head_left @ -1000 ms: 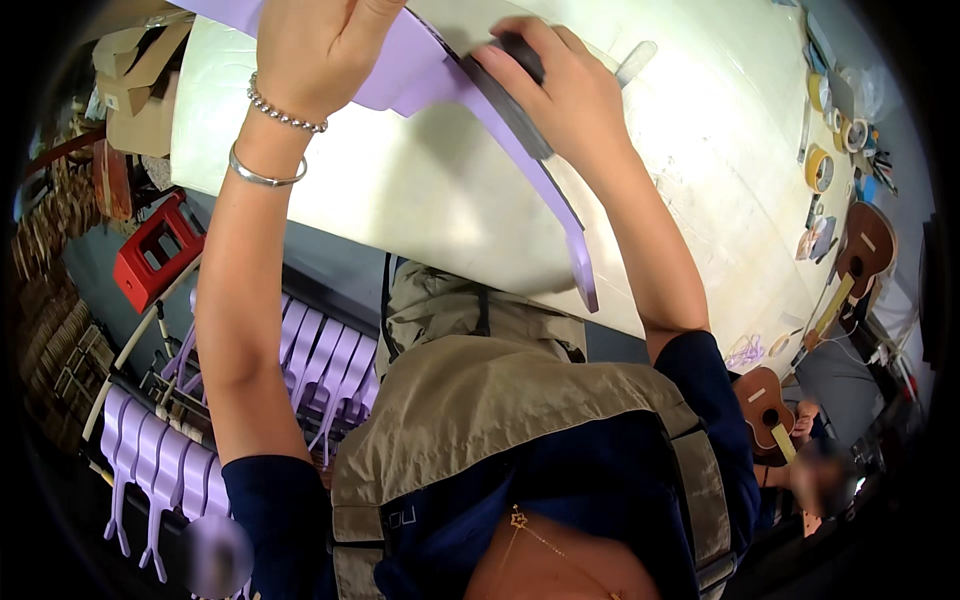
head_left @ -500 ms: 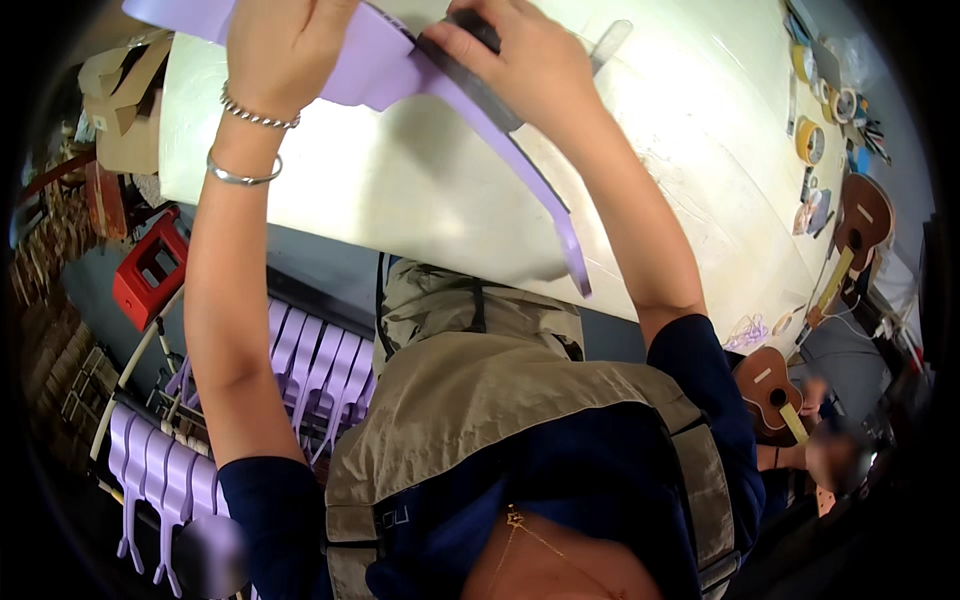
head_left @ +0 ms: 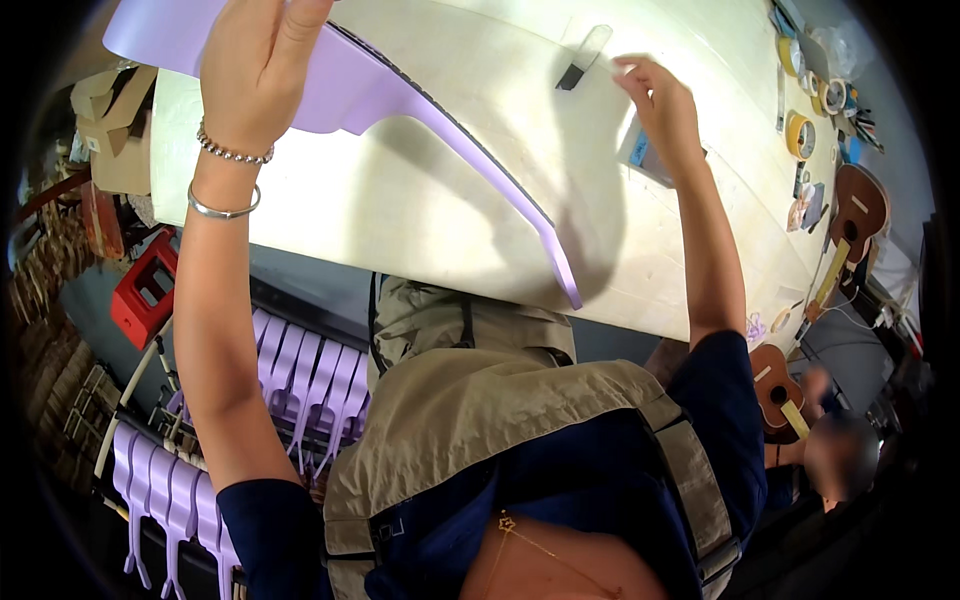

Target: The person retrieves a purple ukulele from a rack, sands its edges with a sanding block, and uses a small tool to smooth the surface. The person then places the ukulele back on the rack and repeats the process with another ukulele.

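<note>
A glossy lilac ukulele (head_left: 345, 98) is tilted on edge above the white table, its neck slanting down to the headstock near the table's front edge. A dark strip runs along the neck's upper side. My left hand (head_left: 255, 70) grips the body at the upper left, with some fingertips out of view. Over the table to the right, my right hand (head_left: 662, 105) holds nothing, its fingers bent and slightly apart. A dark block with a blue patch (head_left: 648, 157) lies beside and partly behind that hand. Left of it lies a clear flat strip with a black end (head_left: 590, 55).
Tape rolls (head_left: 798, 135) and small tools line the table's right side. Beyond are brown ukuleles (head_left: 862, 215) and another person's arm (head_left: 785, 457). At left stand a cardboard box (head_left: 115, 130), a red stool (head_left: 147, 290) and racks of lilac ukuleles (head_left: 310, 370).
My right hand has let go of the dark block, which was against the ukulele's neck, and moved right. The block now lies on the table. My left hand and the ukulele shifted slightly left.
</note>
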Available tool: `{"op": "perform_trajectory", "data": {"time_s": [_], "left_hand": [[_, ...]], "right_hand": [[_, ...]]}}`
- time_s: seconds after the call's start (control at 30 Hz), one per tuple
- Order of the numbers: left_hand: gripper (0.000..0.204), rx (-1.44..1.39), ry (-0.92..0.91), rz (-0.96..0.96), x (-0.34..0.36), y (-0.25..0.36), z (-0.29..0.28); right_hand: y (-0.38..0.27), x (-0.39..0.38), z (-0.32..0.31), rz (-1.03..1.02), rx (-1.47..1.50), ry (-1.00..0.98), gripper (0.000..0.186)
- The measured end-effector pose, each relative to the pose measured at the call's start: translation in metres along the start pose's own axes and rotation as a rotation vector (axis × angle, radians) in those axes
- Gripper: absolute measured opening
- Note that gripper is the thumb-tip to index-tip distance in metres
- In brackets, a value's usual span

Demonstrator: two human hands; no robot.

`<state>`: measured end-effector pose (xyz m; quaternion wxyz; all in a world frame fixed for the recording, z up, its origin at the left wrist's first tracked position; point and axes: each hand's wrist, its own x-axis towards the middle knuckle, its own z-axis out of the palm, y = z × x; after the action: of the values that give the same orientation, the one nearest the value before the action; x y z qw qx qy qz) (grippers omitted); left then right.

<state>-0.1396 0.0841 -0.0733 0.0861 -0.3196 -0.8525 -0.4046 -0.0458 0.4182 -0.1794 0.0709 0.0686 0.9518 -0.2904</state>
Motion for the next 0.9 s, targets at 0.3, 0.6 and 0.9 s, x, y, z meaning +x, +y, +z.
{"op": "perform_trajectory", "data": {"time_s": [0.3, 0.6, 0.9], "left_hand": [[0.044, 0.020, 0.069, -0.048, -0.007, -0.018, 0.005], [0.043, -0.052, 0.095, -0.085, -0.010, -0.027, 0.005], [0.045, -0.212, 0.156, 0.026, -0.013, -0.031, 0.008]], "right_hand": [[-0.025, 0.042, 0.036, 0.101, -0.203, -0.029, 0.046], [-0.115, 0.028, 0.008, -0.273, 0.979, -0.374, 0.008], [-0.159, 0.067, 0.027, -0.979, 0.394, -0.173, 0.005]]}}
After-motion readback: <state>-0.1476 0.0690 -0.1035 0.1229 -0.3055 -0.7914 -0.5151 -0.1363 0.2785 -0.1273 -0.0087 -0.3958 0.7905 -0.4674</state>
